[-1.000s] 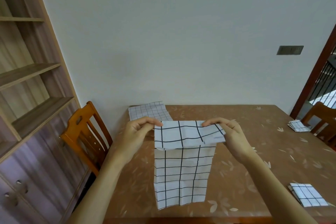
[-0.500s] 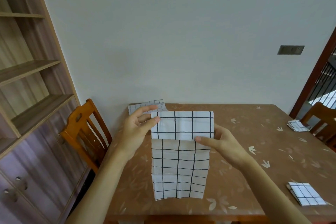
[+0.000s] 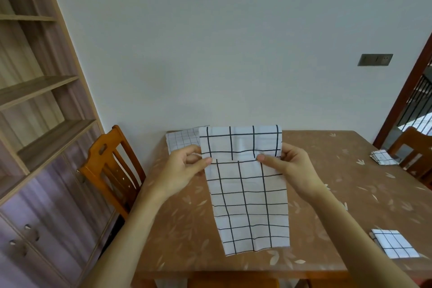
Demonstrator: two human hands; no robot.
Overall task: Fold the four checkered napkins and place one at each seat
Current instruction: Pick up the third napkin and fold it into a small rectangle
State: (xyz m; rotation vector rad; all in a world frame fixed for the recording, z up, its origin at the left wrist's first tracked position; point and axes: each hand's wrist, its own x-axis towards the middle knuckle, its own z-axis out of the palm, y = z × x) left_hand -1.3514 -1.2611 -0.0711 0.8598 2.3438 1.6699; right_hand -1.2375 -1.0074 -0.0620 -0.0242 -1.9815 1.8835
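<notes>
A white napkin with black checks (image 3: 247, 196) hangs over the brown table (image 3: 339, 196), its top part folded forward over the rest. My left hand (image 3: 184, 168) pinches its left edge at the fold's lower hem. My right hand (image 3: 289, 166) pinches the right edge at the same height. An unfolded checkered napkin (image 3: 181, 142) lies flat at the table's far left corner, partly hidden behind the held one. One folded napkin (image 3: 395, 246) lies at the near right. Another folded napkin (image 3: 383, 157) rests at the far right edge.
A wooden chair (image 3: 109, 168) stands at the table's left side, another chair (image 3: 418, 154) at the far right. A shelf unit with cabinet doors (image 3: 35, 138) fills the left wall. A doorway with a railing (image 3: 418, 100) opens on the right.
The napkin's top fold has been raised and now stands taller and upright. My right hand moved up from the front of the cloth to its right edge; my left hand stayed at the left edge.
</notes>
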